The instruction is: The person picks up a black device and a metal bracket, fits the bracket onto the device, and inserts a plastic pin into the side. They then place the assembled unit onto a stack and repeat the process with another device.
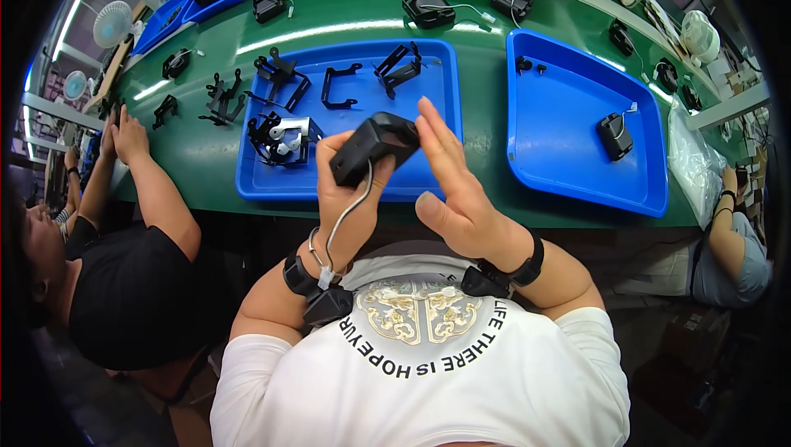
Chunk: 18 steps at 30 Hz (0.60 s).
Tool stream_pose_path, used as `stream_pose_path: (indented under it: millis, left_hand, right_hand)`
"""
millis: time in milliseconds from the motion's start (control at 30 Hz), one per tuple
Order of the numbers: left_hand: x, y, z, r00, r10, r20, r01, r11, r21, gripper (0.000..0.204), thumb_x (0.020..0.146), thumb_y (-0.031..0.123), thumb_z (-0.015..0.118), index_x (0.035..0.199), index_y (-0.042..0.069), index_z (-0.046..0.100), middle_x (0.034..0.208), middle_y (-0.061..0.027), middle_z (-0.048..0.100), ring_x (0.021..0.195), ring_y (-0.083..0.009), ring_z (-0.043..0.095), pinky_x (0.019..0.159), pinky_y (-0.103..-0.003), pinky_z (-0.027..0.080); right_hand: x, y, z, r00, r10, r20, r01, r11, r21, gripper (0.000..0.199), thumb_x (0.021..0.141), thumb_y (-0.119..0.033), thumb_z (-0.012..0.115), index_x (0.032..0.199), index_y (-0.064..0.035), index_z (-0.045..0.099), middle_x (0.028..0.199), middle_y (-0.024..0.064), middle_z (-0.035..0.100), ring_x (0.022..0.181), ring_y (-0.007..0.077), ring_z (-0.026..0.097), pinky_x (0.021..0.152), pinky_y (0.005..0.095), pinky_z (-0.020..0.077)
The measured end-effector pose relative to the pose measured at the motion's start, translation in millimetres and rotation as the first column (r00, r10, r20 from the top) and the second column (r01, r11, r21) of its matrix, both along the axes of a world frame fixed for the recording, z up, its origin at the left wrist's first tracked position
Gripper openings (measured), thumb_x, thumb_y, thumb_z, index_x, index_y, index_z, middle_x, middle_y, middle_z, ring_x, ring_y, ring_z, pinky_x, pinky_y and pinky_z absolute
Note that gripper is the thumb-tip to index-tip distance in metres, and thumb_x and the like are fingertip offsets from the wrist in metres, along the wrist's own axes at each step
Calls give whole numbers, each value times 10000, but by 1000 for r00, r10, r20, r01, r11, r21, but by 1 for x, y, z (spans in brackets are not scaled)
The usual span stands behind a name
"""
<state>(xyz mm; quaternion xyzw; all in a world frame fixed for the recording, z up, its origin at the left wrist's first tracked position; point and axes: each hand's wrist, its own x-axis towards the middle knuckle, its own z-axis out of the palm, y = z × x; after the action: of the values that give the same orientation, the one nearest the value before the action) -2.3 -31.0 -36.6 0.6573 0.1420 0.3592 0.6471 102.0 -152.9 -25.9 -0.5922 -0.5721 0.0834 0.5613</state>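
A: L hand (353,206), grip?
B: Narrow, closed. A black boxy module (362,153) is clasped in the fingers, approx ctr of frame. It's held tilted, upper-right end higher, above the near part of the middle blue tray (449,101).
A: Cable?
B: A grey cable (336,229) is hung from the module, down past the wrist; a white connector (326,276) is seen at its end, nr the black wristband (299,276).
A: And R hand (468,208)?
B: Opened wide, fingers extended, thumb spread. Fingertips are held right by the module's R end; whether contact is made can't be told.
A: Middle tray contents?
B: Black brackets (339,88) are spread across it, plus a silvery bracket (295,135) lower left.
A: R side of frame?
B: Another blue tray (548,154); a black cabled unit (614,135) is placed in it, w/ small black parts (524,64) at its upper-L corner. A clear plastic bag (694,163) is laid just beside it.
A: Upper edge?
B: More cabled black units (428,10) are set out on the green table (346,20).
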Motion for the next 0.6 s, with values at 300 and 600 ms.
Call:
stream_pose_path:
  millis: [300,600]
  left_hand:
    - [4,4,-4,999,-12,50,18,992,-123,370,824,83,647,1092,44,395,947,-40,559,849,-78,533,718,-199,452]
    - [2,8,-7,999,-23,44,27,995,-99,366,828,76,640,1095,39,393,955,-37,560,849,-76,533,726,-199,451]
  right_hand:
    - [-7,-9,16,983,135,124,-126,989,-84,526,910,-242,391,1354,25,300,1453,206,169,1350,329,148,1075,385,116]
    - [-5,-4,9,993,115,-18,-115,993,-32,536,871,-208,380,1354,15,312,1450,200,188,1356,323,131,1080,405,83]
